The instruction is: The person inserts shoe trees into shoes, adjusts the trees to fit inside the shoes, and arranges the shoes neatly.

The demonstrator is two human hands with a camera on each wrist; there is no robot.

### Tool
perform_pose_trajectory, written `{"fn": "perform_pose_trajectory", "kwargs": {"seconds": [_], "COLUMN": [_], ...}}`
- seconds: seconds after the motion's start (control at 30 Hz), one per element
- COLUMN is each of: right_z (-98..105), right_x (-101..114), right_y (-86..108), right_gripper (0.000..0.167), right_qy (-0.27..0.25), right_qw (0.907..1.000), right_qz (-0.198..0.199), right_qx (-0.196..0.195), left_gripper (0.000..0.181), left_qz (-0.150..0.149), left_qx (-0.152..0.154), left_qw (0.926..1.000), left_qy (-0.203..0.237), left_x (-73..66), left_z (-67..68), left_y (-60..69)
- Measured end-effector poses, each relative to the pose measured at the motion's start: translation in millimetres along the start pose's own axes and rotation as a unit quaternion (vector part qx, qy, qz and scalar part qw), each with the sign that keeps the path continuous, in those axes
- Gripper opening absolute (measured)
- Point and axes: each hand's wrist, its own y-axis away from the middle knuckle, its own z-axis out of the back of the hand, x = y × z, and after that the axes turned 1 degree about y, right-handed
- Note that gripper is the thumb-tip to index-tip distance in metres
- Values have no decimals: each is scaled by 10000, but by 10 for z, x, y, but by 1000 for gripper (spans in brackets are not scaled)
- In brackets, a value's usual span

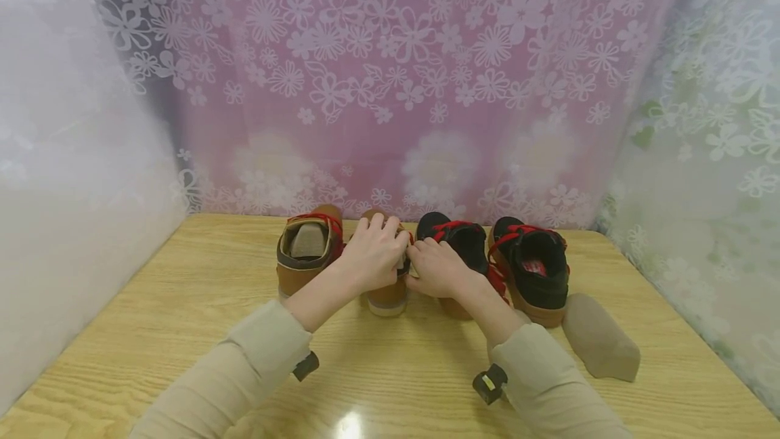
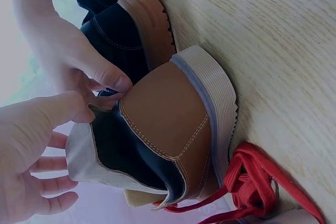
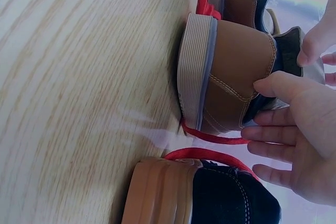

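Note:
A brown shoe (image 2: 163,108) with red laces stands between my hands, heel toward me. From its opening sticks a grey moulded shoe insert (image 2: 84,153). My left hand (image 1: 379,249) pinches the insert's upper edge between thumb and fingers, as the left wrist view shows. My right hand (image 1: 441,266) pinches the shoe's collar, thumb outside by the heel seam; its other fingers lie along the side in the right wrist view. The insert's lower part is hidden inside the shoe.
Left stands the matching brown shoe (image 1: 298,278) with another insert (image 1: 309,241) inside. Two black shoes (image 1: 466,244) (image 1: 539,283) with red laces stand to the right. A loose grey insert (image 1: 600,337) lies on the wooden table (image 1: 201,303). Behind hangs a pink floral curtain (image 1: 390,120).

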Motion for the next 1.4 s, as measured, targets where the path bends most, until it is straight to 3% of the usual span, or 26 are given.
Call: {"fn": "perform_pose_trajectory", "kwargs": {"seconds": [0.33, 0.73, 1.03, 1.4], "right_z": [-15, -17, -30, -11], "right_x": [-6, 1, 3, 7], "right_y": [1, -1, -17, -14], "right_gripper": [27, 27, 22, 21], "right_qy": [32, 49, -52, -65], "right_qw": [10000, 10000, 9999, 9999], "right_qz": [15, -25, -85, -75], "right_qx": [-54, -44, 43, -15], "left_gripper": [19, 23, 29, 32], "left_qz": [78, 173, 294, 394], "left_qx": [162, 329, 621, 630], "left_qw": [9998, 9993, 9976, 9972], "left_qy": [-3, 28, 122, 95], "left_x": [-12, 3, 33, 38], "left_z": [15, -13, -33, -31], "left_y": [-36, -74, -117, -142]}}
